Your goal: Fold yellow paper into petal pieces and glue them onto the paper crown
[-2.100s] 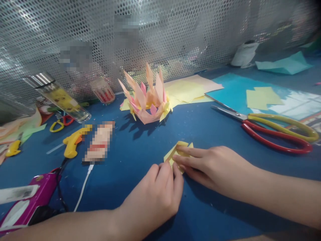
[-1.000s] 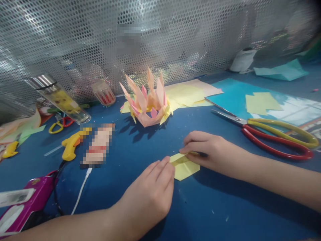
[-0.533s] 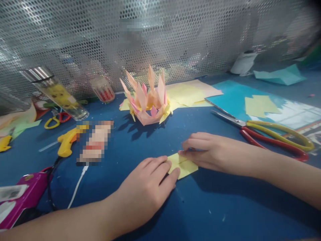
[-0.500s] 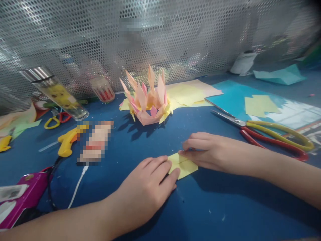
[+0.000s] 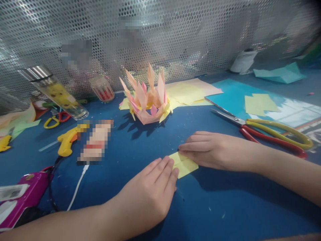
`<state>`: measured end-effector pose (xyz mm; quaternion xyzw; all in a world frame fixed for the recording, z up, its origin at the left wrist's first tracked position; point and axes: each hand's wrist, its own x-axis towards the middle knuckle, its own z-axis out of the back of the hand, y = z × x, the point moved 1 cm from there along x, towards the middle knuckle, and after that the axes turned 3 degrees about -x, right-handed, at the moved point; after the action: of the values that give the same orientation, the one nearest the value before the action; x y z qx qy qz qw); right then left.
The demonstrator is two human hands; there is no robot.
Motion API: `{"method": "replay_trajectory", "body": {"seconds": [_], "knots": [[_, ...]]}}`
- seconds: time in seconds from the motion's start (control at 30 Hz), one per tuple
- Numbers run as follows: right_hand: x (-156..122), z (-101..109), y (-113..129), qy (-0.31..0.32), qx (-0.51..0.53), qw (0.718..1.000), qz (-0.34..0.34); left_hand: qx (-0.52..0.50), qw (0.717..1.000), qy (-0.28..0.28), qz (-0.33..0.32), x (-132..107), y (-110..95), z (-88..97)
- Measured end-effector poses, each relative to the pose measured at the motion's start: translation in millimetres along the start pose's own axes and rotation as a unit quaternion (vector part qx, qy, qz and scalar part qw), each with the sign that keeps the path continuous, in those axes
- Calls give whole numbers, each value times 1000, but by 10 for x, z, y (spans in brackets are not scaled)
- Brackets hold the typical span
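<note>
A small folded piece of yellow paper lies on the blue tabletop, a crease running across it. My left hand holds its left end down, fingers drawn together on top and thumb alongside. From the right, my right hand grips the upper right part of the paper, its fingers pressed together; the fingertips partly hide that edge. Beyond both hands stands a folded paper crown-like ring with tall peach points and pink and yellow pieces. Large scissors with red and yellow handles lie slightly open behind my right wrist.
To the left are a yellow glue gun, a phone-like blurred item with a white cable, and a magenta box. A bottle and a jar stand near the perforated metal screen. Yellow sheets lie behind.
My left fingers have closed together and shifted slightly on the paper. My right fingers have straightened and flattened along its upper edge. The paper stays in about the same place.
</note>
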<state>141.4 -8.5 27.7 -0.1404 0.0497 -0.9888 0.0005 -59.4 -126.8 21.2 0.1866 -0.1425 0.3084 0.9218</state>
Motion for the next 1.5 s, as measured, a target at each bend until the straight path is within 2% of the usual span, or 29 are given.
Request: {"method": "replay_trajectory", "body": {"seconds": [0.13,0.5,0.8,1.1,1.37,1.5], "knots": [[15,4,-5,-15,8,1000,8,10,1000,1,-10,-8,-5,-14],[14,-1,-22,-12,38,999,-4,-43,998,9,52,-19,-19,-16],[-4,0,-27,9,42,999,-16,3,1000,19,12,-73,-71,-14],[-11,27,-53,-32,44,997,-54,-20,998,48,43,-46,-73,-37],[-3,65,-50,-34,57,996,-55,-11,997,24,77,-23,-92,-8],[0,62,-50,-32,79,993,-76,-82,993,7,89,19,-37,43]]}}
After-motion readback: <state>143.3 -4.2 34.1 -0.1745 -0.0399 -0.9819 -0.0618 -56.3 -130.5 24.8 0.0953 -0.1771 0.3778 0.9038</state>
